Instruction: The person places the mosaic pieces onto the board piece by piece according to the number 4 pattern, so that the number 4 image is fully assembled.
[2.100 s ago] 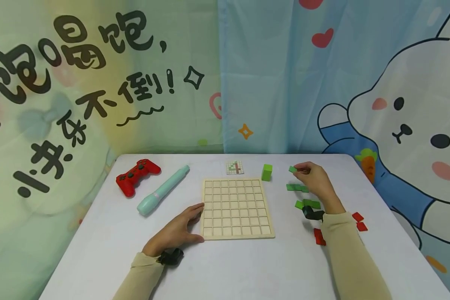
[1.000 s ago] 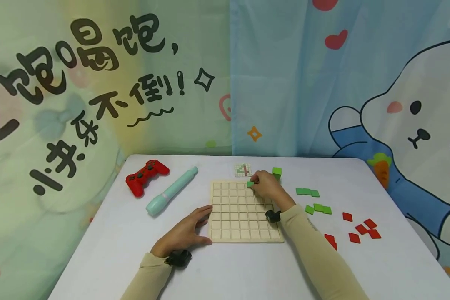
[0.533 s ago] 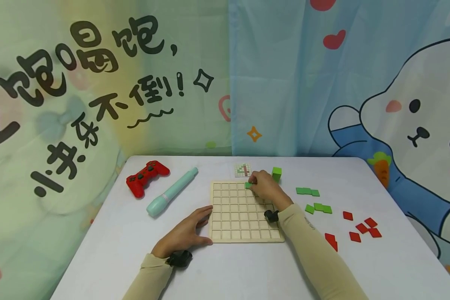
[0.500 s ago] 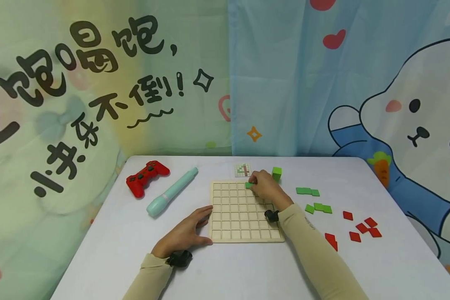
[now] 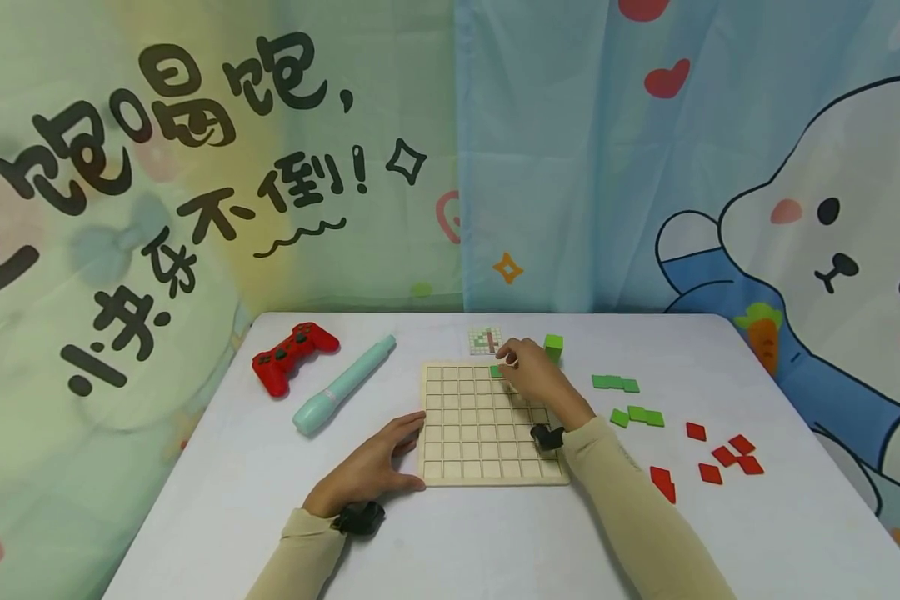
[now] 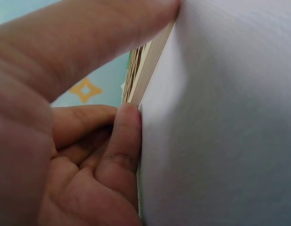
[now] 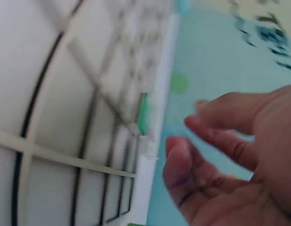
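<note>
Tile (image 5: 496, 372) (green) near right hand (image 5: 537, 375)

Red controller (image 5: 294, 357) is lying at far left of white table (image 5: 457, 550). Teal tube (image 5: 345, 385) is lying diagonally just beside it, thicker end nearer. Behind, green curtain (image 5: 390, 258) bearing black lettering (image 5: 213, 205) is hanging left of blue curtain (image 5: 555, 167) showing white rabbit (image 5: 870, 233).

one board (image 5: 468, 433), one controller (image 5: 292, 357), two hands (image 5: 367, 467), seven-plus green tiles (image 5: 637, 413), seven-plus red tiles (image 5: 695, 432)
</note>
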`<state>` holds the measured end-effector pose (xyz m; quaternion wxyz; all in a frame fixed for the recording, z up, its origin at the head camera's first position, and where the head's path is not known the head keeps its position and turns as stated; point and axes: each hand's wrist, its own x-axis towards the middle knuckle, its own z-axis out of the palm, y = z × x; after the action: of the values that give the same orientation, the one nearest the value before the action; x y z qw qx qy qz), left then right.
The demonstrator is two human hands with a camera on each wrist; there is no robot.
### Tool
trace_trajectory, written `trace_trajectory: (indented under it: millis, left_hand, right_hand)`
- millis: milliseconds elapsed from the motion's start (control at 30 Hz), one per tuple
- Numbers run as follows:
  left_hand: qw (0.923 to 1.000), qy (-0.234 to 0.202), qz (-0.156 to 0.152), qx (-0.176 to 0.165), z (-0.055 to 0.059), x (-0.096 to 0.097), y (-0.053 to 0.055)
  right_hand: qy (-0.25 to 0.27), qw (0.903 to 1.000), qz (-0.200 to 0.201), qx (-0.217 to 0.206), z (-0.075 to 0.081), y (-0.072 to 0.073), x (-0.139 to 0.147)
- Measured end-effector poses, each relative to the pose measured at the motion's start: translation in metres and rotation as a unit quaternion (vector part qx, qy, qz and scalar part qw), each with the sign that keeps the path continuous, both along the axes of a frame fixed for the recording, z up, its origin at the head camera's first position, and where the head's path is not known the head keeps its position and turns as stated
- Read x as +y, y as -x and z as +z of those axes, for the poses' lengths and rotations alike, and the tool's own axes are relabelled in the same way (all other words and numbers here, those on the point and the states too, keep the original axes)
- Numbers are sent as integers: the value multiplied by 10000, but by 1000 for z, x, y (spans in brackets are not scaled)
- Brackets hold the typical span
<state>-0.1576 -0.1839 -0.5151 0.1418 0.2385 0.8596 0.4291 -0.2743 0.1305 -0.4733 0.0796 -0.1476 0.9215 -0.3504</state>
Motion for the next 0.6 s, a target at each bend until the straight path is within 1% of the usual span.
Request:
trace_trajectory:
  millis: [67, 133, 233, 267, 333, 433, 533, 600]
  left_hand:
    - [10000, 41, 13, 11, 0, -2, 0]
    - [9999, 123, 45, 40, 1, -2, 0]
    - [9996, 241, 99, 81, 2, 0, 0]
    - [9995, 272, 119, 85, 2, 1, 1]
    - [9994, 294, 134, 83, 2, 1, 1]
    - [9996, 271, 109, 60, 1, 1, 2]
    - [9995, 294, 86, 101, -1, 0, 2]
    - [9994, 316, 92, 141, -1, -1, 1]
  right_hand:
    - [441, 9990, 83, 3, 4, -5, 9]
    - [983, 9950, 161, -12, 9, -10, 25]
    - [1651, 9863, 40, 5, 20, -17, 53]
    - [1789, 9838, -92, 50, 24, -18, 62]
    - [1907, 9804, -453, 191, 29, -21, 81]
    - [1879, 9750, -1148, 293, 33, -25, 108]
    - [1808, 9659, -1839, 211, 27, -29, 129]
    - [1720, 9610, -2161, 107, 21, -28, 135]
